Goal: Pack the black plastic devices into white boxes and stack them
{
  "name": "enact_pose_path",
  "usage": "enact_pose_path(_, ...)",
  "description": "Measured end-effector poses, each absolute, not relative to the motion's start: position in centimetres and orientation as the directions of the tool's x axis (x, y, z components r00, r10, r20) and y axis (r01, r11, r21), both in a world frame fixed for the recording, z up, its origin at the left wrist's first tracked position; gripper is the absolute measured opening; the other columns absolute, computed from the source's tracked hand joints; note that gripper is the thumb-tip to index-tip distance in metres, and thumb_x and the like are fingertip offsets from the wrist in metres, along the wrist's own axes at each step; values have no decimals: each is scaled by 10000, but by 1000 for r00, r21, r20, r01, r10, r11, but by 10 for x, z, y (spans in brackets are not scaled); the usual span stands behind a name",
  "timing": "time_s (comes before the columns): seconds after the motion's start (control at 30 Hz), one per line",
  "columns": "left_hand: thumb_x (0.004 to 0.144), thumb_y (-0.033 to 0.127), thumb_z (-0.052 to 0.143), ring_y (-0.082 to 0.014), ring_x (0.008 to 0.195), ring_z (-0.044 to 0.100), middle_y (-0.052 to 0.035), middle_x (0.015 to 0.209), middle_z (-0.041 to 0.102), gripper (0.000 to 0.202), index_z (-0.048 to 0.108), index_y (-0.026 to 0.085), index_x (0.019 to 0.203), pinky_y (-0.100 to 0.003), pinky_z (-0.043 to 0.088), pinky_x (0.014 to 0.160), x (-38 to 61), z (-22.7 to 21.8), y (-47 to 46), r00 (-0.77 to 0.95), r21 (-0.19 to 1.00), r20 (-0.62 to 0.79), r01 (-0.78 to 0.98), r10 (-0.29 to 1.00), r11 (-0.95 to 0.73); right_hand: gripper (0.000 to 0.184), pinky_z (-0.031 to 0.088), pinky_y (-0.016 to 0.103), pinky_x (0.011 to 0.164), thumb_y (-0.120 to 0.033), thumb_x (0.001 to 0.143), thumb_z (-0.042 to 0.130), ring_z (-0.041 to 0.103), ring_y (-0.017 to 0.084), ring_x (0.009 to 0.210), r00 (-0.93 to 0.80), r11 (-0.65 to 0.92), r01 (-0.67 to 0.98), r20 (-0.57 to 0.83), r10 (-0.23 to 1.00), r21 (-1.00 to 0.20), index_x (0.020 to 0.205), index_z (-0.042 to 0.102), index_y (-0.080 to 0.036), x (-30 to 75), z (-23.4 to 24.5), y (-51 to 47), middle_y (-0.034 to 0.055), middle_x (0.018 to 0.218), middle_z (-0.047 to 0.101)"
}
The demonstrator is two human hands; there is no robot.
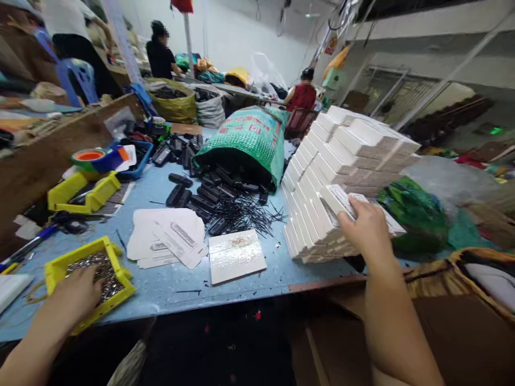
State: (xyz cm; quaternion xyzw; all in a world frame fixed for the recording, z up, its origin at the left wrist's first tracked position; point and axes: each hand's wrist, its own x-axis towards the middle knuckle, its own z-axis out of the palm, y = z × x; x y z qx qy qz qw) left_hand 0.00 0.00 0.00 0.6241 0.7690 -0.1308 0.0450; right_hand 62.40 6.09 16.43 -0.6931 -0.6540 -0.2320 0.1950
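My left hand (76,297) reaches into a yellow tray (56,268) of small metal parts (107,276) at the table's front left; its fingers curl among the parts and are partly hidden. My right hand (364,228) grips a small white box (341,197) on top of a slanted stack of white boxes (341,161) at the right end of the blue table (169,289). A pile of flat white cartons (169,236) and a glossy white sheet (235,257) lie between my hands.
A green woven sack (245,142) spills black parts (209,195) and thin black pins (249,214) mid-table. Another yellow tray (80,193), tape rolls (92,158) and a blue bin (139,161) sit left. Three people work at the back. Bags (406,214) crowd the right.
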Motion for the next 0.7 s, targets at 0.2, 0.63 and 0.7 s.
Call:
enact_pose_path(0.2,879,223,266,-284,916,645,-164,960,692,331,585,137,856,-349,461,821,16,3,-6,-195,18,-205,979,959,202,266,444,385,948,-185,906,473,552,208,1060,-268,572,761,655,706,-305,1129,619,-175,493,112,91,94,1116,611)
enact_pose_path(0.63,664,523,644,-228,795,670,-64,848,709,441,637,179,940,-347,542,754,68,2,-32,-533,910,-68,313,843,271,413,121,500,1122,-87,842,568,393,205,1271,-752,745,623,80,654,-238,1229,568,-232,389,0,195,51,1247,580)
enact_pose_path(0.7,630,532,691,-225,766,673,-71,808,716,448,666,166,886,-347,544,742,100,-3,-28,-461,954,-124,187,878,233,456,137,499,1116,-102,845,564,410,220,1243,-747,737,636,56,662,-228,1281,544,-235,393,-1,194,65,1251,573)
